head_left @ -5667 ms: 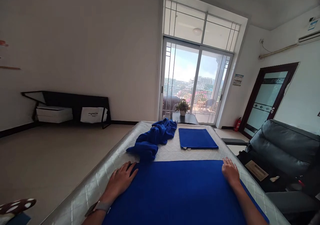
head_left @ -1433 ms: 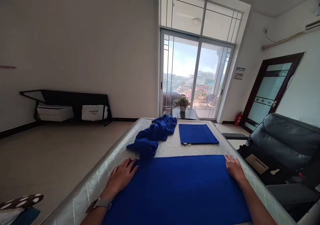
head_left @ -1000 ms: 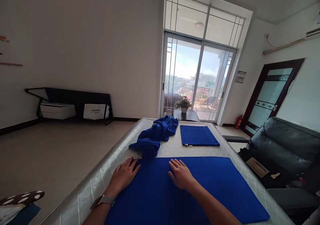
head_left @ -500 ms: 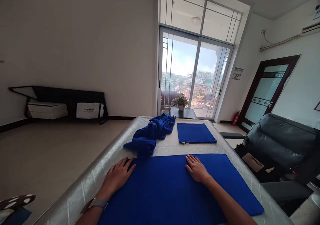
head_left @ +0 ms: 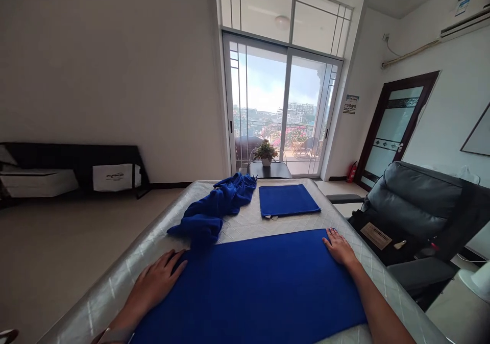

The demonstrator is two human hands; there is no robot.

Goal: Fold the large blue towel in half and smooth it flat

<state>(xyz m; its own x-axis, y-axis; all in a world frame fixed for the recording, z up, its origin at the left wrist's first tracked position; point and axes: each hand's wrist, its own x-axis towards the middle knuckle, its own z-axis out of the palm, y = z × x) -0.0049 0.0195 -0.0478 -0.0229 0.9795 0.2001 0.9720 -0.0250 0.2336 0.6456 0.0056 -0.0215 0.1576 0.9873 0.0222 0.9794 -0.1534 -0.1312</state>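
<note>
Silver surface (head_left: pixel 241 228): left hand (head_left: pixel 155 280), right hand (head_left: pixel 339 246) spread flat near opposite edges, gripping nothing; smoothing cloth (head_left: pixel 252 288), seemingly; next needs even pressure.

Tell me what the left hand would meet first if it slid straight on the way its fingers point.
Probably the crumpled blue cloth, which lies just ahead of the left hand; the exact gap between them is hard to judge.

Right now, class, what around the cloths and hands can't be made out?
All in the head view:
- Spread cloth: near-left part cut off by the bottom edge.
- Crumpled cloth: full shape hidden by its own folds.
- Tags on the folded cloth: too small to read.
- Left hand and right hand: palms hidden by their backs.
</note>
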